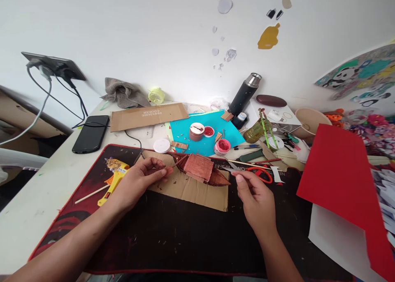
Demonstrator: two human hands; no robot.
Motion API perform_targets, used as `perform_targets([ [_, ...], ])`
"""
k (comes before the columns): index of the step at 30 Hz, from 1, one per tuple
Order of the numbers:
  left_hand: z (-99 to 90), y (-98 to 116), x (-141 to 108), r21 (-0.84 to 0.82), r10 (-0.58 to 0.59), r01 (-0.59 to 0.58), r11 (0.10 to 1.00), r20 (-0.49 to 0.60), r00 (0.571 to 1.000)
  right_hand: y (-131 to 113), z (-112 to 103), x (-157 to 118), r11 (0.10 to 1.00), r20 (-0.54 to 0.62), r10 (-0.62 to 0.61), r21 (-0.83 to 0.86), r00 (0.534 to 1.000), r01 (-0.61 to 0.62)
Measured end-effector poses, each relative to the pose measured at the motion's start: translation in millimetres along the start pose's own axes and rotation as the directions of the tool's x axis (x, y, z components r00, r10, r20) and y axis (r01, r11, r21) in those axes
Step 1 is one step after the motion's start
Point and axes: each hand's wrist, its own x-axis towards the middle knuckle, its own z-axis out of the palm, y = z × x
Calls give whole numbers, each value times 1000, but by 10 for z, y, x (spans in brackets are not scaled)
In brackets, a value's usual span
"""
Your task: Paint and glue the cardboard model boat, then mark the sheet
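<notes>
A small reddish-brown painted cardboard boat (199,167) with a boxy cover rests on a flat piece of brown cardboard (197,193). My left hand (146,178) is at the boat's left end, thumb and fingers pinched on a thin brown stick (179,161) that points toward the boat. To the right of the boat is my right hand (256,197), its thumb and fingers closed together. Whatever it may hold is too small to make out. Just behind its fingertips lie red-handled scissors (263,175), partly hidden by the hand.
A yellow glue gun (115,181) lies left on the dark mat (173,241). Behind the boat, open paint pots (222,147) stand on blue paper (191,138). A black flask (243,94) leans at the back. Red card (336,183) rises at right; a phone (91,134) lies left.
</notes>
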Motion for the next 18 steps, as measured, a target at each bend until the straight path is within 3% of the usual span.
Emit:
perform_targets([
  [5,-9,1,19,-15,-3,3,1000,22,1000,-231,111,266,983,128,-181,6,975,182],
  [12,-29,-27,33,-9,-10,10,1000,31,999,-387,357,474,913,271,-379,-48,885,406],
  [18,-32,-58,58,2,28,-28,1000,39,999,-420,513,570,853,366,-457,-80,811,516],
])
